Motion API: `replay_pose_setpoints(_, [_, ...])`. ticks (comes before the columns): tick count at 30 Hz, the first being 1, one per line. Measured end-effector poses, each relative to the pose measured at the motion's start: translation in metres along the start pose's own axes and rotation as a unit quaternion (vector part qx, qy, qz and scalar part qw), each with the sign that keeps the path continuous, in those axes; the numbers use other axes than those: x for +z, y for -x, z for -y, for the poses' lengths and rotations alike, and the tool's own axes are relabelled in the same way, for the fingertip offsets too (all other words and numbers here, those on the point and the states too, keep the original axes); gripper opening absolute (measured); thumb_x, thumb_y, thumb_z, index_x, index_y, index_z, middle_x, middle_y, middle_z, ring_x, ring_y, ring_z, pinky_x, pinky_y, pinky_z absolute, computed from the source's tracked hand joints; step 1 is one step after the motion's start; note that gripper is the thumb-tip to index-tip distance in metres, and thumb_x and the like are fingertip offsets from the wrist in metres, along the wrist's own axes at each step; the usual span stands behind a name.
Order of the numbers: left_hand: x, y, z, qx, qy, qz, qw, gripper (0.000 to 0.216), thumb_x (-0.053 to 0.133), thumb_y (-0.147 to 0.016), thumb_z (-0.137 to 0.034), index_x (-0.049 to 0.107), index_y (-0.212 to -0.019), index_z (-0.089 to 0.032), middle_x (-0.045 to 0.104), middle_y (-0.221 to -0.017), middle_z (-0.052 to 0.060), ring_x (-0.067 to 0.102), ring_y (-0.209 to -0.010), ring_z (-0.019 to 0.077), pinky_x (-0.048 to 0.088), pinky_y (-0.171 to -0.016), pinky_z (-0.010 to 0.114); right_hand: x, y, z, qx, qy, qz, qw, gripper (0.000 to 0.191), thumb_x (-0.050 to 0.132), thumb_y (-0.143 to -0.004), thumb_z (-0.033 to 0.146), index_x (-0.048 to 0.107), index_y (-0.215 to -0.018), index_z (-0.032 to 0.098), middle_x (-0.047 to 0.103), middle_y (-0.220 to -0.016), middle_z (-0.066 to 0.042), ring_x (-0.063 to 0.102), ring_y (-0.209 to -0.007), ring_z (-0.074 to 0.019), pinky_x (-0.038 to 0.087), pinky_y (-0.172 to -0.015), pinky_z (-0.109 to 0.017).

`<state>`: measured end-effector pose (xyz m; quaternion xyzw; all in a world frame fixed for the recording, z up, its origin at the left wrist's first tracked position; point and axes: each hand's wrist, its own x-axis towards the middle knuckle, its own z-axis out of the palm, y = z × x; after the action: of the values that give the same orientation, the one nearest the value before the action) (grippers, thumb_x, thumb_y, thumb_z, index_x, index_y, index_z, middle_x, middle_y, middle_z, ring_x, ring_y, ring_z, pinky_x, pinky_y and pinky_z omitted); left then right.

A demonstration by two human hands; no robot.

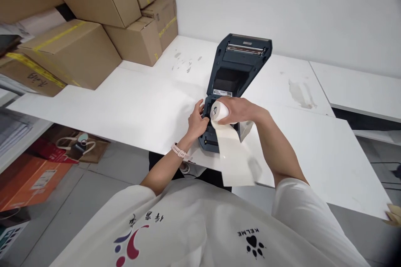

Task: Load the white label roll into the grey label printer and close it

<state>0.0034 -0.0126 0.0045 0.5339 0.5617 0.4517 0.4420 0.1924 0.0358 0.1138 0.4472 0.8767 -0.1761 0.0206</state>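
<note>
A dark blue-grey label printer [210, 142] stands on the white table with its lid [239, 60] raised. My right hand [239, 109] grips a white label roll [220, 111] from above, over the printer's open bay. A strip of label paper [234, 158] hangs from the roll across the printer's front and past the table edge. My left hand [197, 122] is closed on the printer's left side wall, thumb towards the inside. Part of the bay is hidden behind the roll and my right hand.
Cardboard boxes [75, 54] with yellow tape are stacked at the left back of the white table [150, 104]. A white wall [282, 8] rises behind. Bags [78, 146] and an orange box [34, 179] are on the floor at left. The table's front edge is close to my body.
</note>
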Motion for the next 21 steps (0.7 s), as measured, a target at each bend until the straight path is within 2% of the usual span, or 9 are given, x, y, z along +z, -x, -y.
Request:
replay_pose_setpoints(4, [-0.001, 0.003, -0.008, -0.009, -0.005, 0.001, 1.000, 0.088, 0.059, -0.073, -0.008, 0.042, -0.157, -0.031, 0.059, -0.158, 0.010, 0.056, -0.147, 0.0325, 0.044, -0.121, 0.055, 0.015, -0.020, 0.011, 0.037, 0.073, 0.072, 0.994, 0.070, 0.076, -0.080, 0.052, 0.058, -0.138, 0.017, 0.069, -0.133, -0.019, 0.067, -0.118, -0.0409, 0.054, -0.095, -0.049])
replay_pose_setpoints(6, [-0.002, 0.005, -0.010, -0.013, -0.003, 0.004, 1.000, 0.088, 0.058, -0.074, -0.007, 0.041, -0.158, -0.029, 0.059, -0.159, 0.010, 0.056, -0.147, 0.0322, 0.044, -0.120, 0.054, 0.023, -0.017, 0.011, 0.042, 0.070, 0.065, 0.994, 0.068, 0.071, -0.087, 0.050, 0.056, -0.142, 0.012, 0.068, -0.135, -0.022, 0.066, -0.122, -0.0428, 0.054, -0.098, -0.052])
replay_pose_setpoints(7, [-0.002, 0.006, -0.010, -0.013, 0.000, 0.004, 1.000, 0.088, 0.057, -0.075, -0.007, 0.040, -0.158, -0.029, 0.058, -0.159, 0.011, 0.056, -0.147, 0.0317, 0.045, -0.120, 0.053, 0.027, -0.011, 0.012, 0.035, 0.062, 0.041, 0.997, 0.066, 0.068, -0.091, 0.046, 0.056, -0.144, 0.010, 0.066, -0.138, -0.024, 0.064, -0.126, -0.0433, 0.053, -0.101, -0.054])
replay_pose_setpoints(9, [-0.002, 0.007, -0.009, -0.011, 0.006, 0.005, 1.000, 0.086, 0.057, -0.076, -0.008, 0.040, -0.158, -0.029, 0.058, -0.159, 0.010, 0.056, -0.147, 0.0302, 0.045, -0.120, 0.051, 0.037, 0.009, 0.016, 0.000, 0.035, -0.047, 0.998, 0.058, 0.062, -0.098, 0.040, 0.056, -0.147, 0.010, 0.063, -0.145, -0.024, 0.060, -0.134, -0.0424, 0.051, -0.109, -0.057])
replay_pose_setpoints(12, [0.000, 0.006, -0.006, -0.007, 0.026, 0.001, 1.000, 0.083, 0.056, -0.077, -0.009, 0.043, -0.156, -0.029, 0.060, -0.157, 0.010, 0.056, -0.147, 0.0282, 0.047, -0.120, 0.049, 0.057, 0.050, 0.030, -0.057, -0.024, -0.161, 0.985, 0.047, 0.052, -0.105, 0.038, 0.060, -0.147, 0.018, 0.063, -0.150, -0.017, 0.058, -0.140, -0.0367, 0.050, -0.114, -0.057])
replay_pose_setpoints(14, [0.001, 0.005, -0.003, -0.003, 0.044, -0.003, 0.999, 0.081, 0.056, -0.076, -0.009, 0.044, -0.154, -0.028, 0.060, -0.157, 0.010, 0.056, -0.147, 0.0275, 0.047, -0.120, 0.048, 0.075, 0.074, 0.043, -0.075, -0.048, -0.178, 0.980, 0.045, 0.048, -0.108, 0.041, 0.061, -0.147, 0.023, 0.064, -0.152, -0.013, 0.057, -0.143, -0.0343, 0.050, -0.116, -0.058])
replay_pose_setpoints(16, [0.003, 0.002, -0.002, 0.001, 0.062, -0.005, 0.998, 0.080, 0.055, -0.075, -0.008, 0.047, -0.152, -0.025, 0.058, -0.158, 0.011, 0.056, -0.146, 0.0273, 0.047, -0.120, 0.046, 0.095, 0.089, 0.055, -0.067, -0.046, -0.178, 0.981, 0.047, 0.049, -0.108, 0.043, 0.061, -0.149, 0.023, 0.061, -0.155, -0.012, 0.054, -0.148, -0.0348, 0.049, -0.119, -0.060])
replay_pose_setpoints(19, [0.004, 0.001, -0.001, 0.007, 0.083, 0.002, 0.996, 0.076, 0.054, -0.074, -0.008, 0.050, -0.149, -0.021, 0.057, -0.158, 0.012, 0.055, -0.146, 0.0275, 0.047, -0.121, 0.044, 0.118, 0.096, 0.065, -0.036, -0.036, -0.204, 0.978, 0.049, 0.049, -0.108, 0.042, 0.060, -0.151, 0.022, 0.057, -0.159, -0.011, 0.050, -0.152, -0.0354, 0.048, -0.120, -0.061])
replay_pose_setpoints(21, [0.004, 0.001, -0.001, 0.010, 0.088, 0.010, 0.996, 0.075, 0.053, -0.074, -0.008, 0.051, -0.148, -0.021, 0.057, -0.157, 0.012, 0.055, -0.145, 0.0276, 0.047, -0.121, 0.045, 0.125, 0.095, 0.067, -0.022, -0.035, -0.215, 0.976, 0.049, 0.047, -0.108, 0.041, 0.057, -0.153, 0.026, 0.056, -0.160, -0.009, 0.049, -0.153, -0.0345, 0.049, -0.119, -0.061])
